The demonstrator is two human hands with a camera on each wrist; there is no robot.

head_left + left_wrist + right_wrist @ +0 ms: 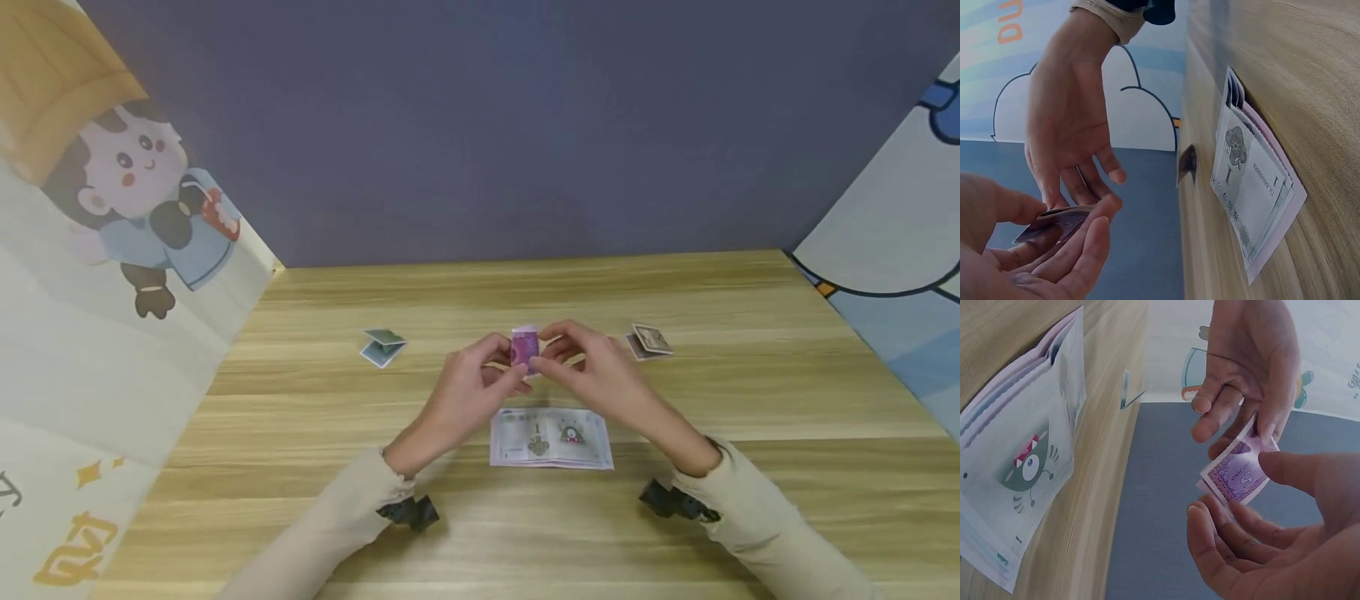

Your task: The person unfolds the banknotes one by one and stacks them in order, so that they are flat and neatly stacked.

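Observation:
A small folded purple play banknote (525, 345) is held up over the table between both hands. My left hand (477, 377) pinches it on one side, thumb against its lower part. On the other side my right hand (600, 372) grips its edge between thumb and fingers. The right wrist view shows a 5 printed on the purple note (1244, 474) and a fold along its edge. Nearer to me, below both hands, lies a stack of pale play banknotes (551, 438), creased in the middle, with a 1 on the top one.
A folded green note (384, 347) sits half open on the wooden table (300, 400) to the left. Farther right lies a folded brownish note (650, 340). A dark blue panel (495, 133) rises behind the table, with cartoon-printed walls on either side.

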